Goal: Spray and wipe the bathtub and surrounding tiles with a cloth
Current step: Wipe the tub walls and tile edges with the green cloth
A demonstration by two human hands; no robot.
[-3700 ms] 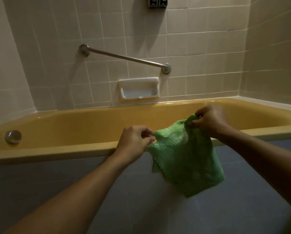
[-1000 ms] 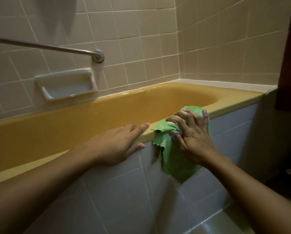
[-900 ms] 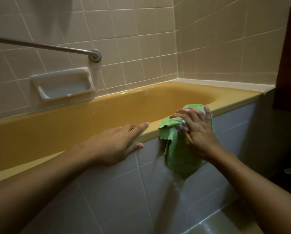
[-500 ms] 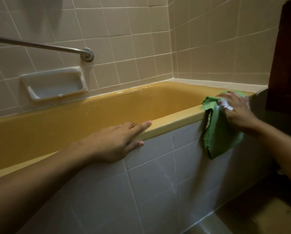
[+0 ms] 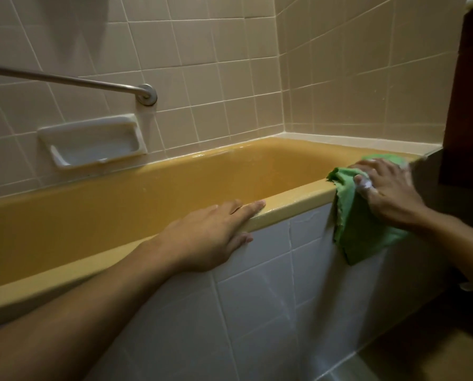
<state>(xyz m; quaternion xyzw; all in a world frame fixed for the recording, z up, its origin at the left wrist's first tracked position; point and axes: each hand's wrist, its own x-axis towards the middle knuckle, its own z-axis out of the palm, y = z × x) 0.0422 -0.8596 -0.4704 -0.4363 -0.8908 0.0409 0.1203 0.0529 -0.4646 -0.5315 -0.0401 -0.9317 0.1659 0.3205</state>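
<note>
the far and right walls are covered with beige wall tiles point(image 5: 202, 64), lined with pale grout. a yellow bathtub point(image 5: 175, 193) is set against them, stretched from the near left to the far right corner, and a wet shine is seen along its far edge. the tub's near side is faced with pale front tiles point(image 5: 257, 312), marked with faint streaks just under the rim. a dark brown panel point(image 5: 471, 92) is seen at the right edge, above the tub's right end, and a strip of brownish floor point(image 5: 436, 347) is seen at the near right.

a metal grab bar point(image 5: 65, 79) is fixed to the far wall, slanted down to its round mount, and a white soap dish point(image 5: 92, 141) is recessed just below it.

the green cloth point(image 5: 359, 226) is draped over the near rim at the tub's right end, bunched on top and hung down over the front tiles. it is pressed there by the right hand point(image 5: 386, 191), whose fingers are spread apart over it; white foam point(image 5: 366, 184) is seen on them. the left hand point(image 5: 210, 235) is laid flat on the near rim, well left of the cloth, fingers straight and together along the rim, thumb rested on the front tiles, nothing held.
</note>
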